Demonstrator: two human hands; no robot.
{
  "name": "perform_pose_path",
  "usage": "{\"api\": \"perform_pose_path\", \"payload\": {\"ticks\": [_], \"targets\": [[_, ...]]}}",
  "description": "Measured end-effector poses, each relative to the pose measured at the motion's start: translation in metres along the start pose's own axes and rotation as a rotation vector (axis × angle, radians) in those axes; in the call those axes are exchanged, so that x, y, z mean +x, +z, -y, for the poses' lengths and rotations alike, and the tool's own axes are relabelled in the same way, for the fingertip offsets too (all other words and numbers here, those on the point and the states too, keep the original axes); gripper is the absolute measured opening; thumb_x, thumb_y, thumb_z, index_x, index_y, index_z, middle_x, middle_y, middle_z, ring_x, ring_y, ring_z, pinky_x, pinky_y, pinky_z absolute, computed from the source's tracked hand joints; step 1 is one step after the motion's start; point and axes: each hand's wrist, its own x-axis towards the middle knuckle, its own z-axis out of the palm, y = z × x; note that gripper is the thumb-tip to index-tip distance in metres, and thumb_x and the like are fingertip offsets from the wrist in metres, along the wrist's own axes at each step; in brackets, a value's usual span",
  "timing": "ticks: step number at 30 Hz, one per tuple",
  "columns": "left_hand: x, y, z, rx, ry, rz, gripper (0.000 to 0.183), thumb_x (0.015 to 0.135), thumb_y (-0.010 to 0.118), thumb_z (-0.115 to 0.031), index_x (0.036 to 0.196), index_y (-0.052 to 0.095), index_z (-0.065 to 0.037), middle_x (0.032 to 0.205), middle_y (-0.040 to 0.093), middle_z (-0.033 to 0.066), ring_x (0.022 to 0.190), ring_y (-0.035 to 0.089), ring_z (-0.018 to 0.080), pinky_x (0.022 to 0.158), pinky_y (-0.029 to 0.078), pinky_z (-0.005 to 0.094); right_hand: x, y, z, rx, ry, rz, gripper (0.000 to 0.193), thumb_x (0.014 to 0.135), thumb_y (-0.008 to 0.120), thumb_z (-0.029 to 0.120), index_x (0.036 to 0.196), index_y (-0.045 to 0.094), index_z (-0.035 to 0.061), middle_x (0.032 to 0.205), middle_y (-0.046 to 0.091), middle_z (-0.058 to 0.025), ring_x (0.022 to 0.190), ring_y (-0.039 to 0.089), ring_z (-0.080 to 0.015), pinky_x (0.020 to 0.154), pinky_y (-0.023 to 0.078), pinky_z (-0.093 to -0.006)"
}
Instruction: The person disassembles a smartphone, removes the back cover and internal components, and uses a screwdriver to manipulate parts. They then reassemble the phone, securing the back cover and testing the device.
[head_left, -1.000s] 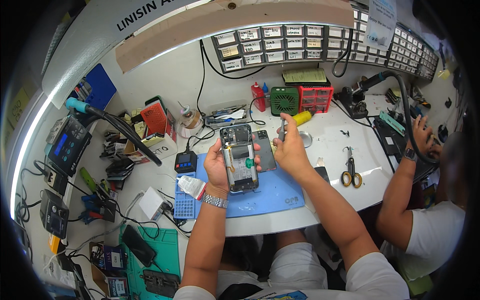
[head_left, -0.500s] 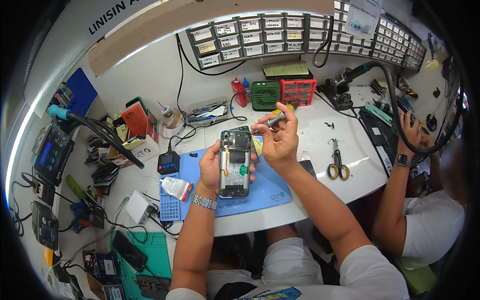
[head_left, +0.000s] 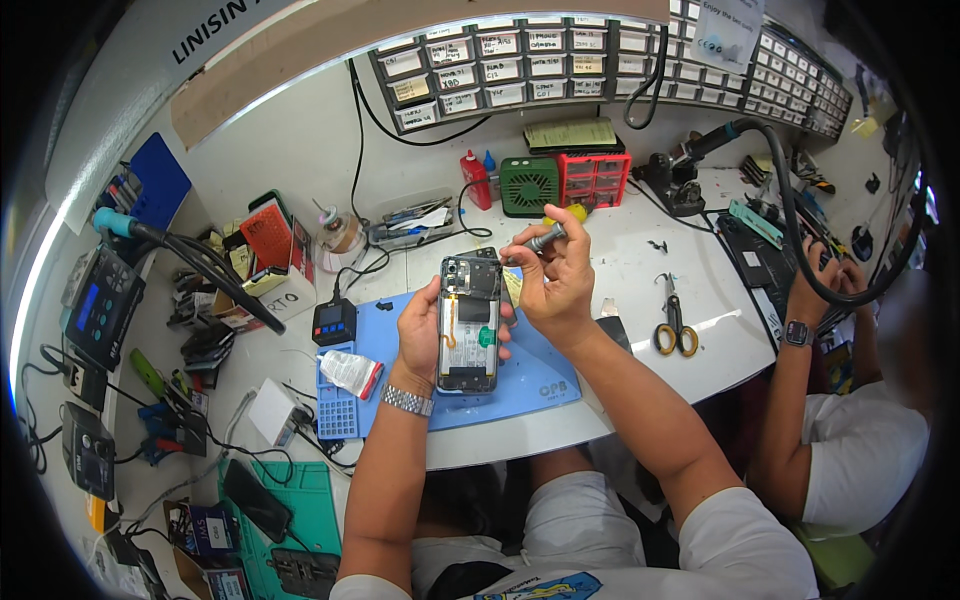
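My left hand (head_left: 419, 333) is closed around an opened smartphone (head_left: 468, 335), holding it upright above the blue work mat (head_left: 540, 375). The phone's back is off, so its battery, an orange flex cable and a round green sticker show. In my right hand (head_left: 560, 280) a grey-handled screwdriver (head_left: 543, 238) is pinched between thumb and fingers. Its lower end lies close to the phone's upper right corner; whether the tip touches anything is too small to tell. A white tube (head_left: 350, 373) with a red end rests on the mat, left of my left hand.
Scissors (head_left: 674, 320) lie on the white table to the right. A soldering iron holder (head_left: 675, 185), a red drawer box (head_left: 594, 180) and a green fan (head_left: 530, 187) stand behind. At the right a co-worker's hands (head_left: 825, 280) work. A cable hose (head_left: 210, 270) hangs at the left.
Both hands and the phone keep nearly the same places. The view has shifted very slightly, and the co-worker's hands have moved a little.
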Motion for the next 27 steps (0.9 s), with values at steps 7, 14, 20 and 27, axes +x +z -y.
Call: {"api": "perform_pose_path", "payload": {"ticks": [7,14,20,27], "targets": [[0.000,0.001,0.000,-0.007,0.000,0.010,0.071,0.113,0.027,-0.056,0.151,0.055,-0.003,0.124,0.070,0.0284,0.101,0.076,0.0414,0.086,0.065,0.0599,-0.001,0.001,-0.004,-0.010,-0.020,-0.011,0.063,0.099,0.074,-0.008,0.152,0.042,0.0005,0.110,0.070,-0.0114,0.088,0.071,-0.0139,0.079,0.062,-0.0284],[0.001,-0.003,0.004,-0.023,0.008,-0.034,0.072,0.113,0.026,-0.056,0.148,0.056,-0.001,0.121,0.070,0.0290,0.095,0.075,0.0447,0.081,0.065,0.0619,0.012,-0.006,0.016,-0.343,-0.340,0.045,0.057,0.086,0.083,-0.008,0.138,0.065,0.0044,0.109,0.073,-0.0117,0.087,0.074,-0.0219,0.078,0.061,-0.0339],[0.003,-0.002,0.005,-0.003,-0.004,-0.048,0.071,0.113,0.024,-0.058,0.147,0.057,-0.004,0.117,0.071,0.0264,0.093,0.075,0.0406,0.081,0.065,0.0594,0.000,-0.005,0.001,0.077,0.094,0.066,0.051,0.087,0.083,-0.010,0.134,0.067,0.0015,0.113,0.075,-0.0135,0.103,0.076,-0.0204,0.089,0.063,-0.0342],[0.004,-0.008,0.005,-0.050,-0.034,-0.052,0.071,0.112,0.025,-0.056,0.146,0.057,-0.002,0.118,0.071,0.0286,0.092,0.075,0.0453,0.078,0.066,0.0609,0.004,-0.010,0.007,-0.227,-0.067,0.104,0.053,0.092,0.073,-0.015,0.141,0.063,0.0025,0.136,0.060,-0.0159,0.115,0.075,-0.0249,0.096,0.062,-0.0346]]}}
